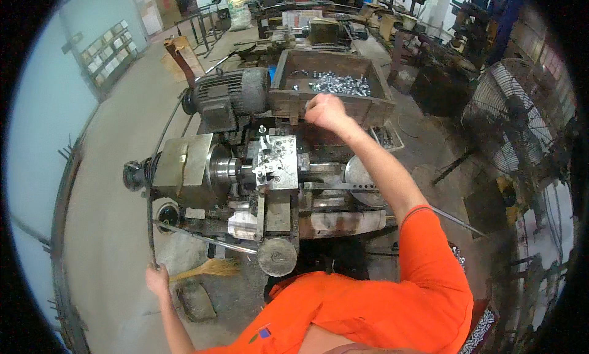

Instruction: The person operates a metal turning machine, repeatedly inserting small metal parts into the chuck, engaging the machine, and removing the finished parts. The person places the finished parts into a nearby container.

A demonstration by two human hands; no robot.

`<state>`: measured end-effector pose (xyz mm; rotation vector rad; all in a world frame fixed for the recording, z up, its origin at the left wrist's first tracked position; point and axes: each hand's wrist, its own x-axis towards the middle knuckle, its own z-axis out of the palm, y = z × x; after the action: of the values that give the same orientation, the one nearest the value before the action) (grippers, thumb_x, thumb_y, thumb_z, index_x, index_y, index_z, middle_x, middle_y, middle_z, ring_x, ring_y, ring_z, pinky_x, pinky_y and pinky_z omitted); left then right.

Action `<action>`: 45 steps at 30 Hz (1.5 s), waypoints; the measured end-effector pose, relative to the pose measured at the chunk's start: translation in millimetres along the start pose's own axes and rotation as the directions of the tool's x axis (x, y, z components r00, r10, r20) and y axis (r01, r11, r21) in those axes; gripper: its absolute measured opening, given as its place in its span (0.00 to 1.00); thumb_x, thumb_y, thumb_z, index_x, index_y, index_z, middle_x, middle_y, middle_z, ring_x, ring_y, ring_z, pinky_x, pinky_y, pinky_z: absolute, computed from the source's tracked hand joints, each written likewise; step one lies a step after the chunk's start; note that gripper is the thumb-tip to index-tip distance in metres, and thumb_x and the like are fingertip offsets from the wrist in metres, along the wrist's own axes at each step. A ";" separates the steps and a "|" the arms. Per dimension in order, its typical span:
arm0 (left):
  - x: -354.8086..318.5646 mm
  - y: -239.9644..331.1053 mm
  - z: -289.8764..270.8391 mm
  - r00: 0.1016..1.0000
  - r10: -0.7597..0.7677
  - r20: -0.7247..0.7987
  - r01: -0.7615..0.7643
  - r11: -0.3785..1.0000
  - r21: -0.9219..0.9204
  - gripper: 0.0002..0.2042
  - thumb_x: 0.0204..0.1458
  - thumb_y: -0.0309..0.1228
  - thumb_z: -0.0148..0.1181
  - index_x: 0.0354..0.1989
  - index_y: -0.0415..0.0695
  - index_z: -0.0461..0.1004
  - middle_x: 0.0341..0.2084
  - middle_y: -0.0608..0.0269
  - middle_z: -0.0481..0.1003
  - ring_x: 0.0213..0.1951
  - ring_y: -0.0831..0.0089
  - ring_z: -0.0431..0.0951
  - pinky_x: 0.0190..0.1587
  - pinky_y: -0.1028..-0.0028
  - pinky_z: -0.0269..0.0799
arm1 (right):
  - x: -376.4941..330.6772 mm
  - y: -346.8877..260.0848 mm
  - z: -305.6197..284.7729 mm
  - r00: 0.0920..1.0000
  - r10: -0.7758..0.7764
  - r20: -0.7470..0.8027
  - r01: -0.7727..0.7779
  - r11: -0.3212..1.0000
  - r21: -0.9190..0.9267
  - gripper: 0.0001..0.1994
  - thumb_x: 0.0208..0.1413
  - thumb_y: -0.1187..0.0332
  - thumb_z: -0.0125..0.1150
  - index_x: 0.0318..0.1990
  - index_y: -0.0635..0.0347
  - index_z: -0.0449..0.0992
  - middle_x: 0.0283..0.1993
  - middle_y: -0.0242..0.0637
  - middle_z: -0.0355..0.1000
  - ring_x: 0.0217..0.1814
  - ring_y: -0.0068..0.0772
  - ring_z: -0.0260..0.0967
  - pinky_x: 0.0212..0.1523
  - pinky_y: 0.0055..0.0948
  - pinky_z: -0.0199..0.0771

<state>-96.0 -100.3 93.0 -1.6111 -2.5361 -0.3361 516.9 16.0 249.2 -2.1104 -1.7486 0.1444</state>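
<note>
At the lower left, my left hand [157, 280] is closed around the lower end of a long dark lever [151, 231] that runs down beside the lathe's headstock [184, 170]. My right hand [325, 111] is a fist held at the near wall of a wooden box [337, 102]. Whatever the fist may hold is hidden by its fingers. Small shiny metal parts [340, 84] lie heaped inside that box. Between my arms sits the lathe, with its chuck [224, 171] and a bright tool block [282, 160].
An electric motor [230, 96] stands behind the headstock. A metal rod [208, 238] slants toward a round disc [277, 257] near my body. A straw brush [211, 268] lies by my left hand. On the right stands a large caged fan [512, 114].
</note>
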 end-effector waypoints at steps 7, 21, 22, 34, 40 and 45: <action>25.6 -4.0 2.1 0.996 0.093 -0.001 -0.093 0.996 0.002 0.14 0.44 0.37 0.59 0.38 0.43 0.72 0.33 0.52 0.75 0.36 0.54 0.75 0.37 0.60 0.70 | -57.2 54.5 -0.9 0.916 -0.140 -0.376 0.237 0.945 0.226 0.23 0.29 0.65 0.60 0.42 0.53 0.77 0.54 0.54 0.63 0.53 0.53 0.64 0.54 0.37 0.64; -64.9 195.0 33.6 0.573 0.796 0.194 -0.569 0.557 -0.605 0.12 0.50 0.34 0.54 0.36 0.38 0.74 0.26 0.49 0.76 0.29 0.55 0.76 0.32 0.66 0.69 | -344.8 210.3 -23.3 0.790 0.558 -0.254 -0.516 0.829 0.217 0.17 0.30 0.68 0.56 0.34 0.61 0.78 0.38 0.48 0.72 0.39 0.47 0.71 0.42 0.35 0.71; -59.2 191.6 45.0 0.546 0.795 0.266 -0.718 0.607 -0.341 0.14 0.51 0.37 0.53 0.34 0.37 0.75 0.23 0.49 0.75 0.25 0.56 0.75 0.30 0.65 0.68 | -372.8 218.7 -23.3 0.735 0.639 -0.228 -0.617 0.769 0.167 0.17 0.30 0.67 0.56 0.34 0.60 0.78 0.36 0.50 0.72 0.39 0.49 0.71 0.42 0.36 0.70; -53.7 187.1 64.2 0.574 0.814 0.088 -0.621 0.503 -0.601 0.13 0.54 0.33 0.51 0.33 0.34 0.75 0.20 0.51 0.75 0.20 0.64 0.73 0.25 0.68 0.67 | -549.4 243.5 67.0 0.526 0.834 0.168 -0.775 0.551 -0.309 0.12 0.32 0.63 0.57 0.26 0.58 0.78 0.29 0.46 0.74 0.33 0.47 0.72 0.39 0.35 0.73; -60.9 190.3 56.1 0.589 0.800 0.115 -0.598 0.527 -0.604 0.13 0.54 0.34 0.51 0.30 0.35 0.74 0.16 0.53 0.72 0.17 0.61 0.71 0.23 0.67 0.65 | -532.3 233.0 62.0 0.511 0.832 0.214 -0.710 0.549 -0.441 0.16 0.30 0.64 0.55 0.29 0.65 0.77 0.36 0.51 0.73 0.41 0.51 0.71 0.45 0.36 0.71; -61.9 184.9 65.4 0.631 0.775 0.037 -0.598 0.516 -0.613 0.13 0.54 0.35 0.51 0.29 0.36 0.74 0.15 0.54 0.71 0.17 0.62 0.71 0.22 0.66 0.64 | -527.1 225.5 56.2 0.415 0.897 0.152 -0.843 0.442 -0.308 0.16 0.30 0.63 0.55 0.29 0.62 0.77 0.39 0.47 0.73 0.44 0.51 0.69 0.47 0.37 0.70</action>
<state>98.8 -62.6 38.9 -2.9543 -1.7248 -0.8156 593.5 -510.0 27.1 -3.0801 -0.5231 0.6386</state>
